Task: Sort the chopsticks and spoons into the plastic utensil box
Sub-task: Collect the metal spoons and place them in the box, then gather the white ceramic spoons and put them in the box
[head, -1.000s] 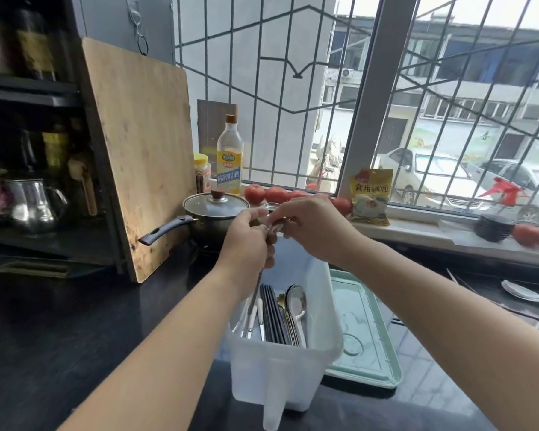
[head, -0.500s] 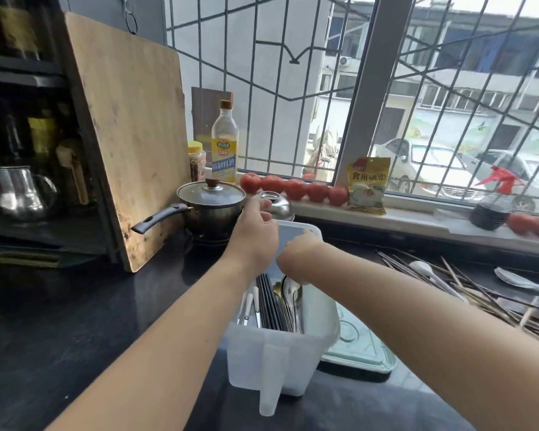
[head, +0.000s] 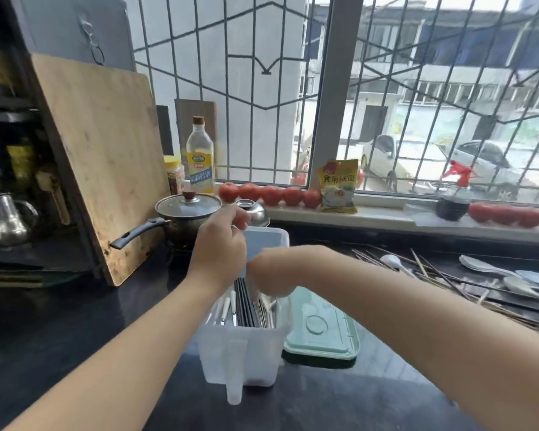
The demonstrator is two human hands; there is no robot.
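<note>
Translucent white plastic utensil box (head: 241, 353) on dark counter (head: 75, 321), holding black chopsticks (head: 246, 303) and metal spoons (head: 266, 309). Right hand (head: 269, 273) dipped inside box, grasp indiscernible. Left hand (head: 220, 244) above far rim, fingers curled, contents unclear. Pale green lid (head: 322, 329) just beside box. Loose spoons and chopsticks (head: 467, 278) at right.

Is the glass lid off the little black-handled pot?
No, the glass lid with its brown knob sits flat on the black-handled pot beside the wooden cutting board.
</note>
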